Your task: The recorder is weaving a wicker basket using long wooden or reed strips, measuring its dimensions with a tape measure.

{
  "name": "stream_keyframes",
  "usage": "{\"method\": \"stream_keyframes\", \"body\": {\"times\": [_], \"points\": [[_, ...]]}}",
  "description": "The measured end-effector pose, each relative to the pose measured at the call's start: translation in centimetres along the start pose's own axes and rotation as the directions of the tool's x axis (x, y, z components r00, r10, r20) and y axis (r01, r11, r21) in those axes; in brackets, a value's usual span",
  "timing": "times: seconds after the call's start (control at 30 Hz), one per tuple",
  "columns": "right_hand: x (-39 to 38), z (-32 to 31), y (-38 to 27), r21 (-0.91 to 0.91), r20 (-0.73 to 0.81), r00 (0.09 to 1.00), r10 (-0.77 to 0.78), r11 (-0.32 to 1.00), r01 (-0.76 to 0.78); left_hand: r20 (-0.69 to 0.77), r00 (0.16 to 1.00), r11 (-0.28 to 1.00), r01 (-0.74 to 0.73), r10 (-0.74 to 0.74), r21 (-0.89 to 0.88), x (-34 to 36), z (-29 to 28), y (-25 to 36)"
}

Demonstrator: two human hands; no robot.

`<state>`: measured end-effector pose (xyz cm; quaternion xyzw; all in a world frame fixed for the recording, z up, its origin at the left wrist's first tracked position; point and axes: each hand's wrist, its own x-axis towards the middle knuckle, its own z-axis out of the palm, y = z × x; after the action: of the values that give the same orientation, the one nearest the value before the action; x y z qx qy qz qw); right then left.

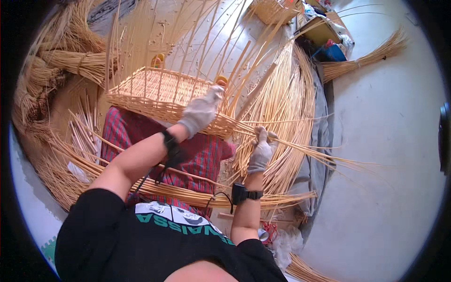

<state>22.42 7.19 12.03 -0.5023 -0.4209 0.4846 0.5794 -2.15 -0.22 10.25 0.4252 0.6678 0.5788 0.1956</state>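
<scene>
A partly woven wicker basket lies across my lap on a red and blue plaid cloth. Many upright stakes rise from its walls and fan out away from me. My left hand, in a pale work glove, is at the basket's right side by the stakes. Motion smears its fingers, so their grip is unclear. To the right of the basket's corner, my gloved right hand is closed around several thin wicker strands, which run from the woven wall and trail off to the right.
A spread of loose rods lies on the right over grey cloth. More rods cross my lap. Tied bundles are stacked at the left. A box-shaped basket and a blue container stand at the back.
</scene>
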Motion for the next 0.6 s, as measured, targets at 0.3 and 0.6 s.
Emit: {"method": "stream_keyframes", "body": {"times": [0.3,0.6], "points": [[8.5,15.0,-4.9,-0.365,0.669,0.601,-0.436,0.513,0.777,0.232,0.911,0.908,0.257,-0.342,0.33,0.2,4.5,0.9],[8.4,1.7,-1.5,0.123,-0.128,0.987,0.092,0.989,-0.076,0.559,0.808,0.725,-0.497,0.187,0.477,-1.1,4.8,0.1]]}}
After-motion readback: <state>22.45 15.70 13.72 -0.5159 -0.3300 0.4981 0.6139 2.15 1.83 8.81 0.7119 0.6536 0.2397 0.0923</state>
